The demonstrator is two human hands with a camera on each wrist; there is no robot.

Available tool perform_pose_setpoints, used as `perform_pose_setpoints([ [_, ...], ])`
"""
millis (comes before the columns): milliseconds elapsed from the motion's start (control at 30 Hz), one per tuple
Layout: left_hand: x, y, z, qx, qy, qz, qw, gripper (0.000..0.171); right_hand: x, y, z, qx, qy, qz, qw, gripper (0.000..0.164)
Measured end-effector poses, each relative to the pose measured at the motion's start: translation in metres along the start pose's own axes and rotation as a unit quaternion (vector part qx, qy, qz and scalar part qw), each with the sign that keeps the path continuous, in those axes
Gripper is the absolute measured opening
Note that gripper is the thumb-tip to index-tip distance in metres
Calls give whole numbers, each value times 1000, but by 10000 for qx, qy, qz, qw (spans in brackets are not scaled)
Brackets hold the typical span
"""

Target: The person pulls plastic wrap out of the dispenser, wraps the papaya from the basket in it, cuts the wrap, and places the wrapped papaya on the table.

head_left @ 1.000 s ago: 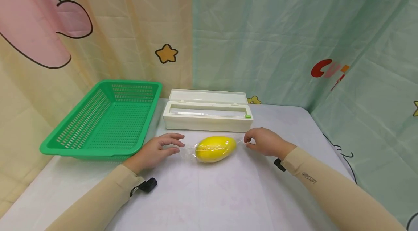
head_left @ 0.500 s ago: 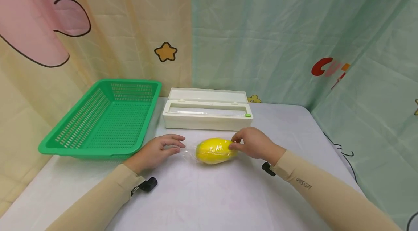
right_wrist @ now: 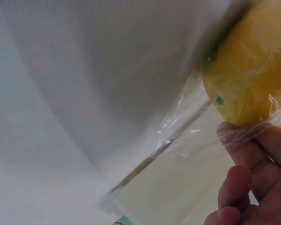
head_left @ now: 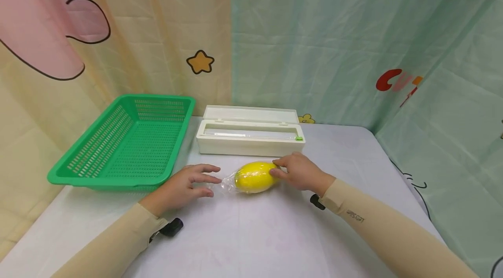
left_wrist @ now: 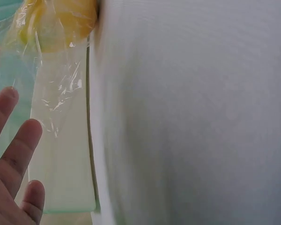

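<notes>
A yellow oval fruit (head_left: 254, 177), wrapped in clear plastic film, is near the middle of the white table. My right hand (head_left: 300, 172) grips its right end, thumb on the near side and fingers behind. In the right wrist view, fingertips lie under the film-covered fruit (right_wrist: 253, 70). To the left of the fruit, my left hand (head_left: 181, 187) has its fingers spread, the tips right at the loose film end (head_left: 229, 183). The left wrist view shows these fingers beside the crinkled plastic film (left_wrist: 61, 89), with nothing gripped.
Behind the fruit stands a white cling film dispenser (head_left: 251, 146), its lid up and a green slider (head_left: 299, 138) at the right. A green plastic basket (head_left: 153, 151) sits at the left, near my left forearm. Curtains hang behind the table.
My right hand has moved left from the film's right end onto the fruit and grips it. The fruit has shifted slightly. My left hand's fingers have spread wider.
</notes>
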State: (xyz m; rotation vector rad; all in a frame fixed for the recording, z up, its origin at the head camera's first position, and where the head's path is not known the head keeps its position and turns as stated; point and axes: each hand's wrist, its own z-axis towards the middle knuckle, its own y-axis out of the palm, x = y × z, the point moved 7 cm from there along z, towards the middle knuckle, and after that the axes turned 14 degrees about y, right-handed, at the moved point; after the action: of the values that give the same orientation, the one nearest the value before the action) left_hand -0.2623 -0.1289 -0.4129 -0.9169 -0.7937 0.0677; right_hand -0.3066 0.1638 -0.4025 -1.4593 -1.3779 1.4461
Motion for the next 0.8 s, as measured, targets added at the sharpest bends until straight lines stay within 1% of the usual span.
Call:
perform_pose_setpoints([
  [33,2,-1,-1,3,50,-4,10000,32,-1,0,0,22,-36,-5,10000,54],
  [100,7,-3,-3,64,207,-29,9998,28,-4,-1,0,97,-163,-35,9998,54],
  [167,11,-5,-2,220,202,-182,9994,25,-6,-2,0,146,-275,-45,9995,54],
  [200,12,-5,0,304,98,-265,9991,25,-8,-2,0,178,-355,-70,9992,54],
  [267,13,-6,5,441,-142,-255,9986,28,-10,-4,0,231,-499,-111,9984,55],
  [333,13,-4,13,461,-503,-187,9975,32,-13,-6,0,266,-600,-127,9978,56],
  [400,15,0,22,306,-664,45,9973,39,-16,-7,0,286,-680,-150,9972,59],
  [467,19,6,32,44,-625,236,9978,44,-18,-8,1,269,-690,-113,9972,62],
  [567,26,17,46,-448,-392,476,9971,49,-22,-9,4,228,-646,-20,9976,66],
  [667,31,27,56,-891,-204,632,9938,52,-23,-10,8,234,-574,119,9980,69],
  [733,35,33,60,-1069,-57,720,9916,55,-25,-11,9,354,-611,164,9974,69],
  [800,38,36,62,-1168,61,830,9897,56,-26,-12,10,493,-597,225,9967,69],
])
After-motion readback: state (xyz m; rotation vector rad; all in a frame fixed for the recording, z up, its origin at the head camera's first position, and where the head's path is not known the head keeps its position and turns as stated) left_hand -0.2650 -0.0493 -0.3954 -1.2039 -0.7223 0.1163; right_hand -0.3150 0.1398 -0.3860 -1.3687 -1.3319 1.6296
